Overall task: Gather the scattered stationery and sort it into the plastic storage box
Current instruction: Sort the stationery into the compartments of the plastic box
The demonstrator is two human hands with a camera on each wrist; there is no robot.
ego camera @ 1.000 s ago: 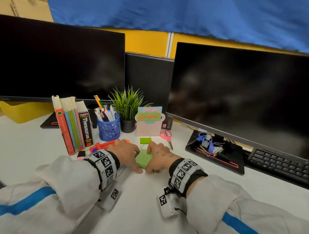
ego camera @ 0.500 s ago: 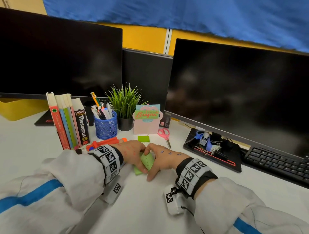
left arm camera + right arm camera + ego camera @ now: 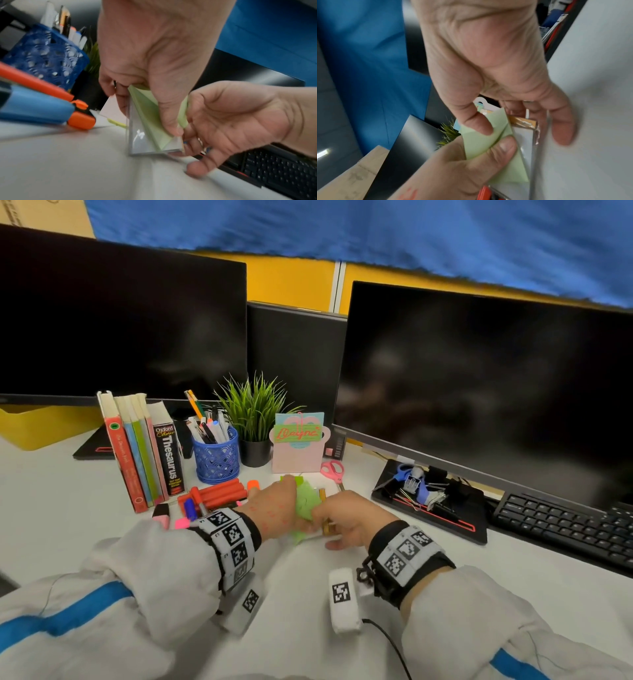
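Two hands meet over the middle of a white desk, both on a pale green pad of sticky notes that stands tilted inside a clear plastic sleeve or case whose lower edge rests on the desktop. The left hand pinches the pad between thumb and fingers from its upper edge; the right hand pinches the green paper with thumb and forefinger, its other fingers spread loosely toward the desk. Just left of the hands lie red and orange markers, and behind those stand a row of books and a blue mesh pen cup full of pens. A small potted plant and a pink card holder stand behind the hands, with pink scissors lying beside the holder. To the right a black tray holds binder clips and other small items, next to a black keyboard. Two dark monitors fill the back of the desk, before a yellow partition draped with blue cloth.
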